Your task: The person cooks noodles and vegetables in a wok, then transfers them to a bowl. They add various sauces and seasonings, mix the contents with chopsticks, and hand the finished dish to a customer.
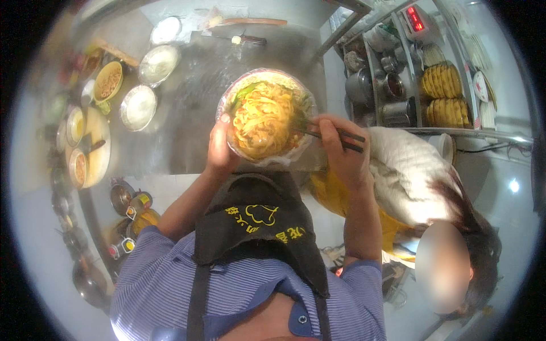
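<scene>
A bowl (220,102) lined with clear plastic film is heaped with noodles (266,117) and some green leaves (247,90). It is held up over the near edge of the metal worktop. My left hand (221,147) grips the bowl's left rim, its thumb on the edge. Dark chopsticks (352,140) are in my right hand (341,145), at the right side of the bowl. Their tips go in among the noodles and are hidden there.
Several bowls, one a film-lined bowl (138,108), stand left on the metal worktop (187,140). A round cutting board (100,149) carries small bowls. A cleaver (254,40) lies at the back. Another person (413,174) stands close on my right, before a metal shelf rack (401,55).
</scene>
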### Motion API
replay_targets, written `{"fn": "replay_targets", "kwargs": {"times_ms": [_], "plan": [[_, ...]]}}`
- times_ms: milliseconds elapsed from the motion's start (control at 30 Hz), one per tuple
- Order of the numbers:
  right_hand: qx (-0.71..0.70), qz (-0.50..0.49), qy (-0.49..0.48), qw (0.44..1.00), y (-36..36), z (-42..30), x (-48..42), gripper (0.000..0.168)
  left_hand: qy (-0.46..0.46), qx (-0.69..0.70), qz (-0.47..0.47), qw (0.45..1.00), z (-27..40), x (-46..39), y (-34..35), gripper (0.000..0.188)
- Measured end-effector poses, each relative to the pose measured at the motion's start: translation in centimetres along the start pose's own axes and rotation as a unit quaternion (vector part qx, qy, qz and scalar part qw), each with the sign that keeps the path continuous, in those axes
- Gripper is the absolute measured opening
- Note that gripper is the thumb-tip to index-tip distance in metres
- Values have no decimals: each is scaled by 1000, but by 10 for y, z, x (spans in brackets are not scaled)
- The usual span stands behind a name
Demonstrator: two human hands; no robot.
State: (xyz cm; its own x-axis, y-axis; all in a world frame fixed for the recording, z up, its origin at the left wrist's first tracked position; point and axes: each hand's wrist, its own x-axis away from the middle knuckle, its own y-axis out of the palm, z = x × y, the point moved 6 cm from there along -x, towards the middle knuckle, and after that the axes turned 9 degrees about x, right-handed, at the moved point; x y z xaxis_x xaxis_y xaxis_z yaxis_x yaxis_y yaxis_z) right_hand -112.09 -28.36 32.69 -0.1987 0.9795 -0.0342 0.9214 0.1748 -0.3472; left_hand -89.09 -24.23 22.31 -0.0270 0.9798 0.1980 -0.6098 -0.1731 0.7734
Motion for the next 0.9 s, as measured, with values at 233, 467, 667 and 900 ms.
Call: {"fn": "replay_targets", "kwargs": {"times_ms": [233, 467, 667, 900], "plan": [[-142, 62, 64, 986, -48, -4, 22, 24, -41, 1, 2, 999, 5, 7, 7, 59], [-126, 112, 60, 984, 9, 68, 75, 23, -68, 42, -26, 996, -11, 9, 16, 61], [-26, 235, -138, 962, 10, 80, 87, 30, -45, -19, -15, 999, -1, 6, 32, 55], [-386, 288, 94, 872, 30, 112, 87, 31, -82, -62, -11, 995, -12, 9, 19, 60]]}}
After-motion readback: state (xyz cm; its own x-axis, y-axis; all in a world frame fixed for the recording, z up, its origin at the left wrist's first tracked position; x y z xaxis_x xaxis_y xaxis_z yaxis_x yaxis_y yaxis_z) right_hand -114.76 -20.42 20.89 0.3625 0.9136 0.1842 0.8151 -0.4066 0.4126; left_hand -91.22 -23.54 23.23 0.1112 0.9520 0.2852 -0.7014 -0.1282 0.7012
